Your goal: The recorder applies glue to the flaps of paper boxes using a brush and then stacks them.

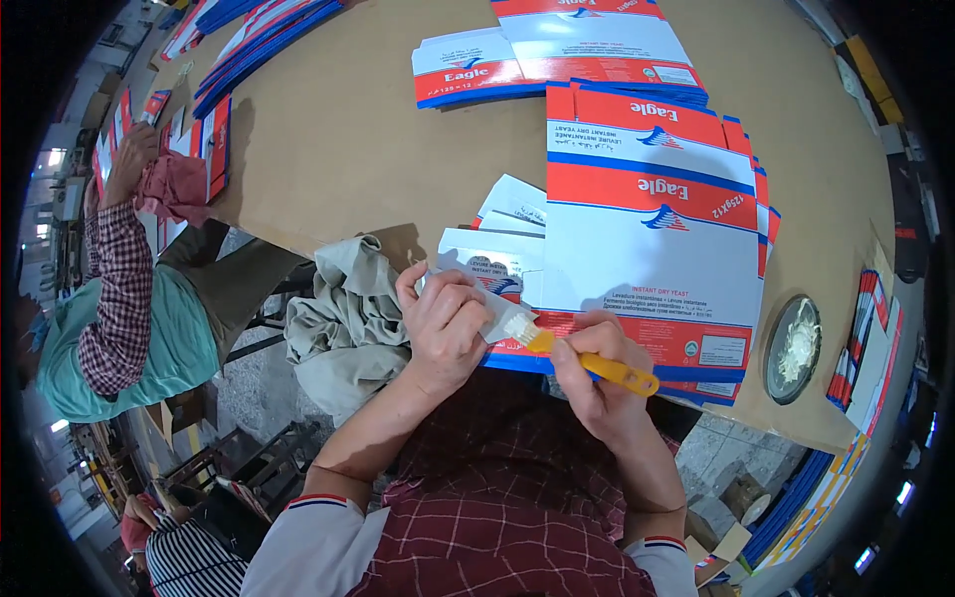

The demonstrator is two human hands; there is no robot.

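Observation:
My right hand (602,373) is closed round the handle of a yellow pastry-style brush (617,374). Its pale bristles rest against a whitish-grey flap of a flat carton (503,318). That flap is pinched up in my left hand (448,323), fingers curled over it. Under and beside both hands lies a fanned stack of flat printed cartons (647,259) in red, white and blue. To the right of the stack stands a round dish (793,348) with white paste in it.
Another pile of flat cartons (557,55) lies at the far side of the brown table (338,129). More stacks (264,40) sit at far left, and folded cartons (875,338) at right. Grey cloth (348,328) hangs at the near edge. A co-worker (129,298) handles cartons and a red cloth at left.

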